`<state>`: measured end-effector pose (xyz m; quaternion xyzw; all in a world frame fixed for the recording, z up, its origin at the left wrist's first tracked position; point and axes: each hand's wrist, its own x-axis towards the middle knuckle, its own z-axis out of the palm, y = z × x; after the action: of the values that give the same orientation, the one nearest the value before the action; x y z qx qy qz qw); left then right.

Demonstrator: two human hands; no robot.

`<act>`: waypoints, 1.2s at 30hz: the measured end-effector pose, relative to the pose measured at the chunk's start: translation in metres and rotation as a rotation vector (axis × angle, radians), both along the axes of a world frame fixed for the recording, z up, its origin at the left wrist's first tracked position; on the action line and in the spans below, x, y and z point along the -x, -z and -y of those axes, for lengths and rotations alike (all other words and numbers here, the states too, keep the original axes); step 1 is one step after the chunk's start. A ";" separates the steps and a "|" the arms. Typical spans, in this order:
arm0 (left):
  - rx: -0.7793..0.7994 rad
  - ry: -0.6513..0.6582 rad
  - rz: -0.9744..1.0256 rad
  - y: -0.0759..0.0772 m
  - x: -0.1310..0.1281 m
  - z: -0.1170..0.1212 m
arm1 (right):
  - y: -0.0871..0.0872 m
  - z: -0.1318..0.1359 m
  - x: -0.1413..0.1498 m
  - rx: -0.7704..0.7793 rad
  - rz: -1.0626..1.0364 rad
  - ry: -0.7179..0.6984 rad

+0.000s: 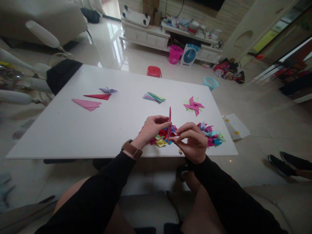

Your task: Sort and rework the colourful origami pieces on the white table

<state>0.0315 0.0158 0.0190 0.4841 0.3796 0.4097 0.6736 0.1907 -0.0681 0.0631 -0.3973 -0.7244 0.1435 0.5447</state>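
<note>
Between the fingers of my left hand [154,128] is a narrow pink folded paper [170,114], held upright and seen edge-on. My right hand [194,140] is closed in a pinch at the paper's lower end. Beneath both hands lies a pile of colourful folded papers [161,142], partly hidden by them. A second cluster of origami pieces [215,135] sits just right of my right hand. Farther back are a pink pinwheel [194,106] and a stack of folded strips [154,97].
On the left of the white table [102,136] lie a pink paper plane [87,104], a red paper plane [99,96] and a purple paper crane [108,90]. Beyond the far edge stand a red stool [154,71] and a blue basket [211,83]. Another person's shoes [281,165] show at right.
</note>
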 end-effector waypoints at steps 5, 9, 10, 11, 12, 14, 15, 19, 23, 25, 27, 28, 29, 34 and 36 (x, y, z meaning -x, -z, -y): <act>-0.002 0.001 0.003 0.002 0.000 0.000 | -0.002 0.000 0.002 -0.023 -0.013 -0.019; -0.005 0.005 -0.002 0.002 0.000 0.000 | -0.004 0.001 0.003 -0.036 -0.002 -0.013; -0.004 0.007 -0.002 0.002 0.000 0.000 | -0.004 0.001 0.003 -0.037 0.002 -0.009; -0.003 0.008 0.000 0.001 0.000 0.000 | -0.004 0.001 0.003 -0.036 0.003 -0.003; -0.002 0.010 0.001 0.000 0.000 0.000 | -0.004 0.001 0.003 -0.032 0.005 0.002; -0.002 0.016 0.000 -0.002 0.000 0.001 | -0.003 0.001 0.003 -0.017 0.009 0.015; -0.002 0.018 -0.002 -0.002 0.000 0.001 | -0.003 0.001 0.003 -0.011 0.012 0.018; 0.003 0.013 -0.003 -0.004 0.000 0.002 | -0.002 0.001 0.002 -0.022 0.010 -0.005; 0.001 0.007 -0.004 -0.003 0.000 0.002 | -0.001 0.001 0.001 -0.013 0.023 0.006; 0.000 0.007 -0.008 -0.003 0.000 0.002 | 0.000 0.001 0.001 0.000 0.031 0.016; 0.002 0.007 -0.006 -0.001 0.000 0.001 | 0.000 0.001 0.000 0.005 0.031 0.017; 0.003 0.006 -0.004 -0.001 -0.001 0.001 | 0.001 0.001 0.001 0.003 0.029 0.013; 0.003 0.006 -0.002 -0.001 -0.001 0.001 | 0.001 0.001 0.001 -0.001 0.025 0.006; -0.001 0.008 -0.012 -0.001 -0.001 0.001 | 0.000 0.000 0.002 -0.019 0.019 -0.009; -0.007 0.015 -0.019 -0.002 0.000 0.001 | -0.001 0.000 0.003 -0.015 0.032 0.007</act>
<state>0.0319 0.0149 0.0206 0.4932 0.3810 0.4014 0.6711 0.1882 -0.0682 0.0638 -0.3978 -0.7328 0.1297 0.5366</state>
